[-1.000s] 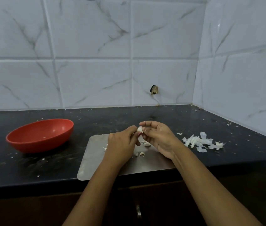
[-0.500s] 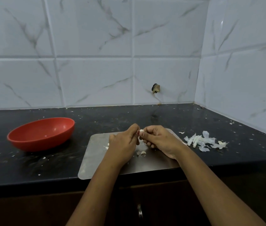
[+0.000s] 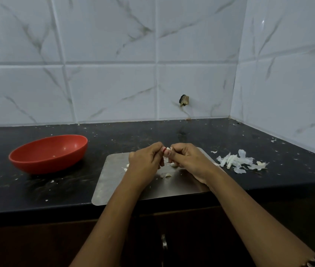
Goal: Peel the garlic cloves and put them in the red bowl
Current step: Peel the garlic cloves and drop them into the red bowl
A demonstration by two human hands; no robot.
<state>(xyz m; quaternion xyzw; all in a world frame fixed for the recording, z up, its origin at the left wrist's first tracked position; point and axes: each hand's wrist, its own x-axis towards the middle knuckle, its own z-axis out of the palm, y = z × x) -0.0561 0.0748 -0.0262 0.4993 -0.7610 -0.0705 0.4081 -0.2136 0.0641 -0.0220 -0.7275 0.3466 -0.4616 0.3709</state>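
Note:
Over the steel board (image 3: 114, 182), my left hand (image 3: 145, 162) and my right hand (image 3: 189, 160) meet fingertip to fingertip and pinch one small white garlic clove (image 3: 167, 151) between them. A few loose cloves or skin bits (image 3: 167, 175) lie on the board under and just in front of the hands. The red bowl (image 3: 48, 153) stands on the black counter to the left, apart from the board, with only a tiny white speck visible inside it.
A heap of white garlic skins (image 3: 239, 161) lies on the counter (image 3: 287, 166) right of the board. Small skin flecks are scattered over the dark counter. Tiled walls close the back and right side. A cabinet handle (image 3: 164, 241) shows below the counter edge.
Both hands have sunk slightly toward the board and closed in tighter round the clove; the fingertips have shifted on it. The bowl and the skin heap have not moved.

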